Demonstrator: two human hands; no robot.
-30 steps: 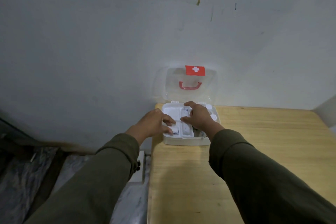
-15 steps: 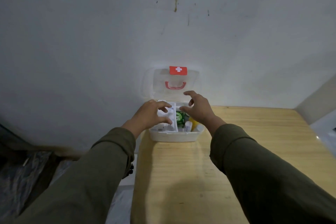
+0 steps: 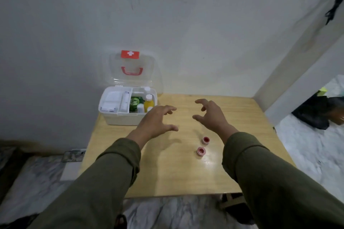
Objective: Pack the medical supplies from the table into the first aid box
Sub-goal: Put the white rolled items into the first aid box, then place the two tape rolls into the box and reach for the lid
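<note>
Two small red-and-white tape rolls (image 3: 203, 145) are seen lying on the tabletop (image 3: 186, 173), one just behind the other, near the right forearm and nearer the viewer than both hands. The left hand (image 3: 156, 122) is held above the tabletop just right of the first aid box (image 3: 128, 106), its fingers spread and loosely bent, with nothing held. The right hand (image 3: 210, 115) is held further right, apart from the left, its fingers likewise spread and slightly hooked, and nothing is gripped by it.

The first aid box is placed at the far left corner of the tabletop, against the wall (image 3: 167, 24). Its clear lid (image 3: 132, 69), marked with a red label bearing a white cross and fitted with a red handle, is stood upright against the wall. Inside the box, white packets (image 3: 111, 100) are seen in the left compartments. In the right part, a green bottle (image 3: 135, 103), a yellow bottle with a white cap (image 3: 149, 103) and other small white-capped bottles are held.

Both arms are stretched forward over the tabletop in olive-green sleeves (image 3: 111, 173), palms turned down.
</note>
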